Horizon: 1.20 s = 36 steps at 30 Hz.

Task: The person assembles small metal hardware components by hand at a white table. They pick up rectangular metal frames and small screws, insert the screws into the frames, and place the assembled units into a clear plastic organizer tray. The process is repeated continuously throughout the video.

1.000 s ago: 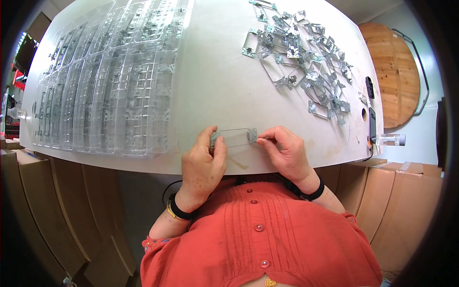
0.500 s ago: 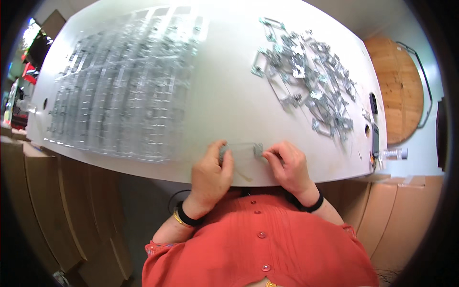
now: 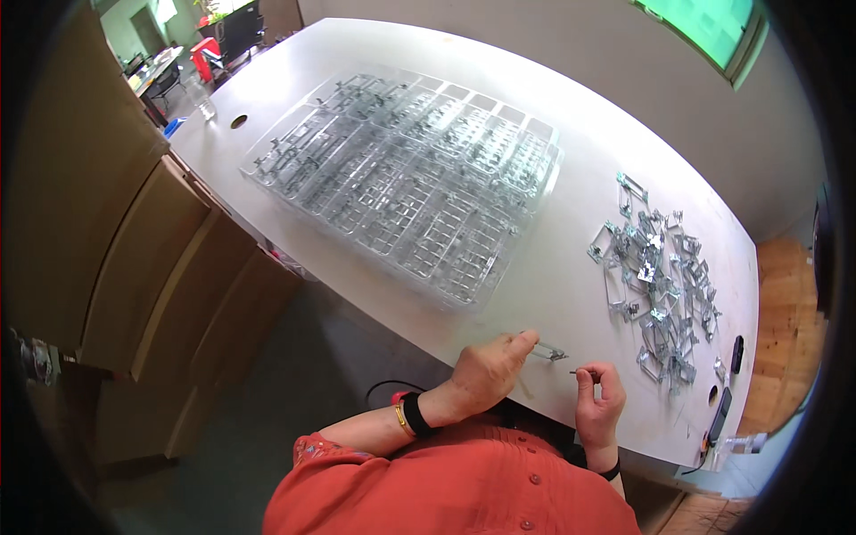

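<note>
Near the table's front edge, my left hand (image 3: 489, 370) is closed on one end of a small metal wire frame (image 3: 550, 353), whose other end points right. My right hand (image 3: 598, 403) is closed in a pinch just right of the frame's free end, apart from it. A small dark, thin piece (image 3: 575, 372) sticks out from its thumb and finger; its kind is too small to make out. To the right and farther back lies a heap of similar metal wire frames (image 3: 655, 276), tangled together.
A stack of clear plastic trays (image 3: 392, 196) filled with rows of metal parts covers the left and middle of the white table (image 3: 557, 294). A clear bottle (image 3: 201, 100) stands far left. At the right edge are a dark phone-like device (image 3: 720, 415) and another bottle (image 3: 744, 443). Cardboard boxes (image 3: 152, 267) stand left.
The view has swung left, so the table appears tilted. My right hand has drawn away from the frame's end, now pinching a small piece. The left hand still holds the frame.
</note>
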{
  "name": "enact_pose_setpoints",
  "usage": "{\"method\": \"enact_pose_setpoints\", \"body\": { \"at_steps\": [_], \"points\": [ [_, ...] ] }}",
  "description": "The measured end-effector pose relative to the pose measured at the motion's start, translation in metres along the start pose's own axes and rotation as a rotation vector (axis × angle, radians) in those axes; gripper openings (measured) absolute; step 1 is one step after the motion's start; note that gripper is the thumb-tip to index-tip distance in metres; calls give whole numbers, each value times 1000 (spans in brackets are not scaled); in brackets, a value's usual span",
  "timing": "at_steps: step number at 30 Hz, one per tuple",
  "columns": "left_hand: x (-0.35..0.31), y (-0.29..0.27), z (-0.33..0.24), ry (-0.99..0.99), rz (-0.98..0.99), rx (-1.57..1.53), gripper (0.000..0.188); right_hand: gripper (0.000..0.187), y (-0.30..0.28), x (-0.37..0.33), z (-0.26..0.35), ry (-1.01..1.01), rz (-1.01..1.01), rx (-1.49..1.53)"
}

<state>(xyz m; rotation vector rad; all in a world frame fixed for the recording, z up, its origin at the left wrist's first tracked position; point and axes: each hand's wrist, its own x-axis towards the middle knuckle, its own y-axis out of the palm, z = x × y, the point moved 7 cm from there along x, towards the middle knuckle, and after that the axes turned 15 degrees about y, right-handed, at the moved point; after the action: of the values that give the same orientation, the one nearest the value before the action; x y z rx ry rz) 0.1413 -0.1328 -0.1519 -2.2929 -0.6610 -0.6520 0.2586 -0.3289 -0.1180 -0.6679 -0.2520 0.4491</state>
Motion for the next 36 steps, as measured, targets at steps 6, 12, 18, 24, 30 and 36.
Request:
{"method": "enact_pose_setpoints", "body": {
  "at_steps": [6,12,18,24,30,36],
  "points": [
    [-5,-5,-8,187,-93,70,32,10,-4,-7,-1,-26,-10,3],
    [-13,-7,-14,245,-25,124,29,9,-8,-13,-3,-42,-34,11],
    [-17,2,-16,295,33,176,26,8,-22,-12,-3,-97,-143,-44],
    [-11,-11,-17,126,-4,124,21,9,-46,-1,-7,-11,-170,-15],
    [8,-5,-24,93,81,170,15,11,-60,-1,-24,49,-195,37],
    [21,2,-27,114,172,126,20,7,-64,2,-27,60,-175,30]
  ]
}}
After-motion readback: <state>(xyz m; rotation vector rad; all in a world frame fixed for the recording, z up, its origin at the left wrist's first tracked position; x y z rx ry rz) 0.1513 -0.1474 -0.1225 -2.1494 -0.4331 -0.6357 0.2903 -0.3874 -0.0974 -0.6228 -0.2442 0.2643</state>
